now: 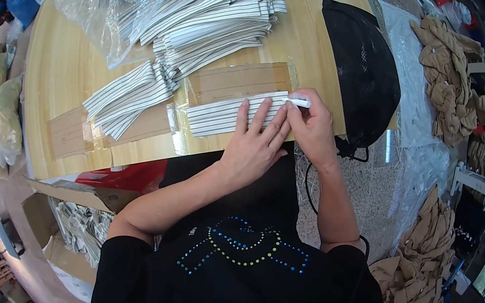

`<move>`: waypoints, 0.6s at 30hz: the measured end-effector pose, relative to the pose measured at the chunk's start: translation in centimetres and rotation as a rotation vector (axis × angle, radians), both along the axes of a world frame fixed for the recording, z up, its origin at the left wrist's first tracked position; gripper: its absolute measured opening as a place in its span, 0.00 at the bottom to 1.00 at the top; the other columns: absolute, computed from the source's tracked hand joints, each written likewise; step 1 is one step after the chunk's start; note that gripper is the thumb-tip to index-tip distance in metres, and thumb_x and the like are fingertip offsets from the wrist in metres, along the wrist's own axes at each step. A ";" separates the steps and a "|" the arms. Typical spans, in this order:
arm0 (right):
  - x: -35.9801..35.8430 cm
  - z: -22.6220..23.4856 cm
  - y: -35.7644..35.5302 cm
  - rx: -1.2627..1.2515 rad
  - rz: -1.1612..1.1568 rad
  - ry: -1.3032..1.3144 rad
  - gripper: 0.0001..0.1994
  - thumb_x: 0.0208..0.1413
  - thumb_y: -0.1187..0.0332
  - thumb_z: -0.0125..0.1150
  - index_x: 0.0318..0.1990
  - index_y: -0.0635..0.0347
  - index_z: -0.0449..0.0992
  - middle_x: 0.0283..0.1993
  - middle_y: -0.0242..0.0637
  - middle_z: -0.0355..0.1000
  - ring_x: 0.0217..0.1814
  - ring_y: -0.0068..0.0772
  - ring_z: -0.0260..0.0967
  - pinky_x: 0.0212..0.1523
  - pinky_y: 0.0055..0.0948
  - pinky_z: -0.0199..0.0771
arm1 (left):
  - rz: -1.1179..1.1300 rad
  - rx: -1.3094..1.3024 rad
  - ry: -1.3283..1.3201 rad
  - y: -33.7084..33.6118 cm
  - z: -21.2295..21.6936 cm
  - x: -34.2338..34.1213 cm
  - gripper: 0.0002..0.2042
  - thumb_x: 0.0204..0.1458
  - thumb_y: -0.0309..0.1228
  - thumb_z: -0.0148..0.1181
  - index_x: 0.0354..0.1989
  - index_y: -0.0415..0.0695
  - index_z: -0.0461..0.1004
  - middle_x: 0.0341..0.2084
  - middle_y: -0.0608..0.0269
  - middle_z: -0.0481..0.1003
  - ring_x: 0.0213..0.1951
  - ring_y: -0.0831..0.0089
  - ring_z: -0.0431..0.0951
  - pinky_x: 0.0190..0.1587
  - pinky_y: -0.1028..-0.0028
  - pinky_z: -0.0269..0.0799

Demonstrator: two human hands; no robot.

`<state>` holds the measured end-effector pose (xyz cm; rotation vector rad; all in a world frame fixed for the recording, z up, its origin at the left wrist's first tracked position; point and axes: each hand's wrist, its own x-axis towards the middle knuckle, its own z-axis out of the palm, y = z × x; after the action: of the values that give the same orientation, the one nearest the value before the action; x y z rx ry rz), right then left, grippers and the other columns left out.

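Note:
My left hand [253,144] lies flat with fingers spread on a white fabric strip with dark stripes [212,121], pressing it to the table near the front edge. At the strip's right end, my right hand [315,131] pinches a slim white pen [301,103], its tip at the fabric's upper corner. Just beyond the strip, a brown cardboard piece with drawn lines [234,79] is taped to the table. To the left, a fanned stack of similar striped strips [132,99] partly covers another taped cardboard piece [71,132].
More striped strips [209,35] are heaped at the back, partly under clear plastic [102,1]. A black mesh bag [362,69] hangs over the table's right edge. Below left stands a cardboard box [63,256] of striped fabric. Tan garments [418,269] are piled on the right.

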<state>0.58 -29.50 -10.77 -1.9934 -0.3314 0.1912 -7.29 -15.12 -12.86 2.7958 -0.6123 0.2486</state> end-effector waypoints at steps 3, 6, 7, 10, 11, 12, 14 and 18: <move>0.2 -0.3 -0.1 -0.018 0.024 -0.034 0.06 0.59 0.75 0.56 0.43 0.66 0.72 0.35 0.34 0.74 0.36 0.17 0.69 0.36 0.21 0.71 | -0.008 0.006 -0.005 0.0 -0.1 0.0 0.33 0.49 0.46 0.61 0.62 0.41 0.65 0.63 0.54 0.61 0.67 0.47 0.53 0.64 0.38 0.47; 0.2 0.0 0.2 -0.071 0.046 -0.113 0.05 0.59 0.75 0.56 0.41 0.65 0.72 0.35 0.36 0.74 0.35 0.18 0.69 0.35 0.22 0.71 | -0.005 0.014 -0.001 0.0 0.0 0.0 0.34 0.49 0.46 0.61 0.63 0.41 0.65 0.63 0.54 0.61 0.67 0.48 0.53 0.64 0.38 0.48; 0.2 0.3 0.3 -0.110 0.039 -0.112 0.05 0.59 0.75 0.57 0.41 0.66 0.72 0.34 0.36 0.74 0.35 0.19 0.69 0.35 0.23 0.71 | -0.003 0.011 -0.001 0.0 -0.1 0.0 0.34 0.49 0.46 0.61 0.63 0.41 0.65 0.63 0.54 0.61 0.67 0.48 0.53 0.64 0.38 0.48; -0.2 1.0 1.1 -0.117 -0.010 -0.042 0.05 0.58 0.75 0.58 0.40 0.66 0.72 0.34 0.37 0.74 0.34 0.21 0.69 0.36 0.25 0.71 | 0.014 -0.027 -0.003 -0.1 -0.5 -0.1 0.33 0.48 0.46 0.62 0.61 0.42 0.66 0.63 0.55 0.62 0.67 0.48 0.53 0.63 0.35 0.46; -0.3 1.1 1.5 -0.083 -0.056 0.029 0.05 0.58 0.75 0.58 0.40 0.66 0.72 0.35 0.37 0.74 0.34 0.22 0.69 0.36 0.25 0.71 | 0.012 -0.040 -0.005 -0.1 -0.7 -0.2 0.31 0.49 0.45 0.61 0.60 0.43 0.68 0.62 0.56 0.63 0.67 0.48 0.54 0.62 0.31 0.45; -0.3 1.2 1.9 -0.084 -0.051 0.025 0.05 0.58 0.75 0.58 0.40 0.66 0.72 0.35 0.37 0.74 0.34 0.22 0.69 0.36 0.25 0.71 | 0.011 -0.053 -0.007 -0.2 -0.9 -0.2 0.29 0.50 0.45 0.60 0.59 0.44 0.69 0.61 0.56 0.64 0.67 0.48 0.54 0.60 0.28 0.44; -0.8 1.1 2.9 0.084 0.096 0.015 0.05 0.58 0.75 0.59 0.40 0.66 0.72 0.37 0.37 0.73 0.36 0.23 0.69 0.37 0.26 0.71 | 0.008 -0.037 0.009 -0.1 -0.9 -0.3 0.27 0.51 0.44 0.59 0.58 0.45 0.70 0.60 0.57 0.64 0.66 0.49 0.55 0.59 0.26 0.43; -0.1 0.6 3.6 -0.133 0.232 -0.303 0.06 0.56 0.75 0.60 0.39 0.66 0.72 0.36 0.40 0.71 0.34 0.30 0.70 0.35 0.28 0.70 | 0.018 -0.038 0.039 -0.1 -1.1 -0.3 0.22 0.54 0.43 0.55 0.57 0.49 0.72 0.58 0.58 0.66 0.65 0.50 0.57 0.58 0.23 0.41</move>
<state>0.47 -25.88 -10.19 -2.1143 -0.7626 0.0572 -7.60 -15.22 -13.98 2.7644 -0.5673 0.2072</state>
